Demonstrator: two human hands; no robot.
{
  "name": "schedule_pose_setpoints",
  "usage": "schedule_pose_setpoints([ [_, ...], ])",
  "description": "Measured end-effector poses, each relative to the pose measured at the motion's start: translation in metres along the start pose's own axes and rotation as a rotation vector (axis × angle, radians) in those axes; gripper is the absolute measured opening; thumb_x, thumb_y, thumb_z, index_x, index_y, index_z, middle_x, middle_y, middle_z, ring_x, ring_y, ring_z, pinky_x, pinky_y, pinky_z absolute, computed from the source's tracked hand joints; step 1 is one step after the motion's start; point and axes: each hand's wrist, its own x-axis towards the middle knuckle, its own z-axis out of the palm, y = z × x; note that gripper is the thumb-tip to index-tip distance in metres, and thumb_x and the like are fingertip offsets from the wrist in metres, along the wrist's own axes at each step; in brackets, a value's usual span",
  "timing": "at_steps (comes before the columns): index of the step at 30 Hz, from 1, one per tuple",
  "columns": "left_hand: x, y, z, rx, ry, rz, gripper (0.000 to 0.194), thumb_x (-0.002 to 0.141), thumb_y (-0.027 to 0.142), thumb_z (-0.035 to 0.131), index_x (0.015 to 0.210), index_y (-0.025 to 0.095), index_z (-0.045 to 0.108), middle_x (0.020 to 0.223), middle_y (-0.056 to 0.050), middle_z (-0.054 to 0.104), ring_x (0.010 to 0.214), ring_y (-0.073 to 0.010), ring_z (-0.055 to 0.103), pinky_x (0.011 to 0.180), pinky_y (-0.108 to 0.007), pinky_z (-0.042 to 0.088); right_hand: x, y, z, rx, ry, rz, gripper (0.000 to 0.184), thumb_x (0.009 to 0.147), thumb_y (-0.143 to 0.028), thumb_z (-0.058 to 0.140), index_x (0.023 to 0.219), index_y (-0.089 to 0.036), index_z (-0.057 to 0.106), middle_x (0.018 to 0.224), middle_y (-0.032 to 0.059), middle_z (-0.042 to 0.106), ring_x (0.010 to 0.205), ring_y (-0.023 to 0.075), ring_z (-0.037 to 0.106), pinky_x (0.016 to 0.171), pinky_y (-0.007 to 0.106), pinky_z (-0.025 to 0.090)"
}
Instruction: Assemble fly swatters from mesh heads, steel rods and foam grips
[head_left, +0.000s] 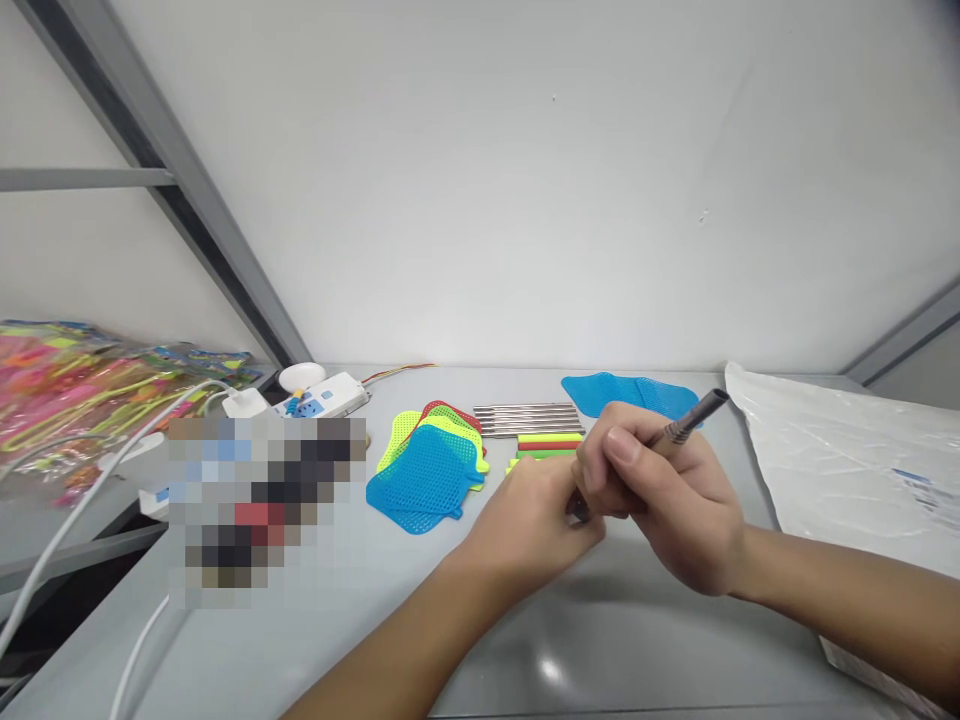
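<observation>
My right hand [667, 490] is closed in a fist around a metal rod [705, 408], whose dark hollow end sticks out up and to the right. Close against it, my left hand [536, 510] has its fingers closed on what looks like the other end of the same rod, mostly hidden. Behind the hands lies a row of silver metal rods [529, 420]. Red, green and yellow tubes [550, 442] sit just in front of that row, partly covered by my hands. Left of them, perforated plastic fly swatter heads [427, 480] in blue, yellow, green and red are fanned out.
More blue swatter heads [630, 395] lie at the back. A white plastic mailer bag [847, 470] covers the table's right side. At left are a power strip [326, 397] with cables, a blurred-out patch [262, 510] and colourful packaged goods [97, 390] on a shelf.
</observation>
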Motion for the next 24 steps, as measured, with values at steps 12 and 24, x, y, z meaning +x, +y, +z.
schedule_pose_setpoints([
  [12, 0.005, -0.013, 0.018, -0.079, 0.087, 0.088, 0.016, 0.088, 0.034, 0.063, 0.096, 0.021, 0.058, 0.098, -0.003, 0.059, 0.091, -0.0192, 0.053, 0.080, -0.032, 0.044, 0.001, 0.002, -0.014, 0.091, 0.156, -0.036, 0.029, 0.095, -0.036, 0.049, 0.071, -0.021, 0.057, 0.049, -0.0066, 0.033, 0.045, 0.0093, 0.026, 0.047, 0.027, 0.027],
  [24, 0.004, -0.027, 0.027, -0.124, 0.013, 0.028, 0.004, 0.091, 0.024, 0.053, 0.090, 0.020, 0.054, 0.093, -0.003, 0.056, 0.088, -0.0193, 0.053, 0.079, -0.032, 0.043, 0.012, 0.014, -0.014, 0.108, 0.308, 0.048, 0.029, 0.094, -0.038, 0.050, 0.072, -0.020, 0.055, 0.048, -0.0089, 0.026, 0.043, 0.0070, 0.020, 0.042, 0.022, 0.018],
])
